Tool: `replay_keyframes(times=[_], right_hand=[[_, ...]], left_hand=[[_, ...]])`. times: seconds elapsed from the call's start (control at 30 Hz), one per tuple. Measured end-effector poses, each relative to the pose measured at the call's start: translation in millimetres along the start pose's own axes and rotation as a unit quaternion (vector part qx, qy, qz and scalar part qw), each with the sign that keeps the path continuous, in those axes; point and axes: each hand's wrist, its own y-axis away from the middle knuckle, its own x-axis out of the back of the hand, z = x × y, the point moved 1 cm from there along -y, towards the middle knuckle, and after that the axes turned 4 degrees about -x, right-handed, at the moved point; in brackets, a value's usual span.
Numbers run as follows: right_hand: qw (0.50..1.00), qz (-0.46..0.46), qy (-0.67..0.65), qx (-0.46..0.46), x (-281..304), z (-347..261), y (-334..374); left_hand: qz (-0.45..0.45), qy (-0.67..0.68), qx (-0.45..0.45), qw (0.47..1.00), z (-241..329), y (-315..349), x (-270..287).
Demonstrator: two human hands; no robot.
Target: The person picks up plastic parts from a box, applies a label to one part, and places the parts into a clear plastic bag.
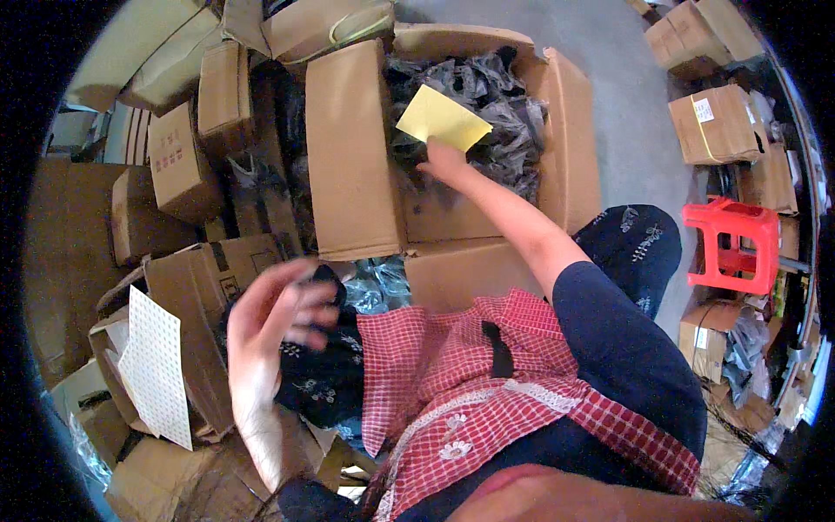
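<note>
From where I stand, the seated worker's right hand [445,163] reaches out over the open brown cardboard box [570,143], with a flat, four-sided piece of yellow paper [444,117] at its fingertips. The fingers look pinched on the edge nearest the body; the paper hides part of them, so I can't tell exactly how they close. The sheet lies just beyond the hand, above the crumpled black plastic bags [511,143] that fill the box. Its long axis slants across the reach, from far left to near right.

The right is plainly the nearer hand, touching the paper. The left hand [268,317] is well apart, closer to the body, so the sheet lies ahead of it and to its right, with the box's broad left flap [355,161] between. That hand hangs raised and loosely open, fingers half curled. They are blurred, but I see nothing in its hold.

Just right of the left hand, some crinkled clear plastic [381,285] shows below the flap. To its left, a white sheet with rows of small marks [158,374] leans at a tilt against cardboard. Well to the right of the right hand is a bright red plastic stool [731,248].
</note>
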Motion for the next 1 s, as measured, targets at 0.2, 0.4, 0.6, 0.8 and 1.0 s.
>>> replay_keyframes(times=[0.2, 0.4, 0.6, 0.8, 1.0], right_hand=[[0.995, -0.04, 0.009, 0.087, 26, 18, 2], [0.993, -0.03, -0.089, 0.071, 125, 34, 56], [0.965, -0.008, -0.263, 0.017, 190, 51, 97], [0.927, 0.13, -0.329, 0.125, 233, 26, 132], [0.84, 0.114, -0.505, 0.161, 284, -41, 188]], left_hand=[[-0.078, -0.259, -0.233, 0.934, -7, -85, -43], [-0.121, -0.362, -0.279, 0.881, -20, -115, -80], [-0.122, -0.492, -0.245, 0.827, -73, -164, -81], [-0.161, -0.318, -0.134, 0.924, -78, -197, -106], [-0.38, 0.253, 0.025, 0.889, -61, -173, -143]])
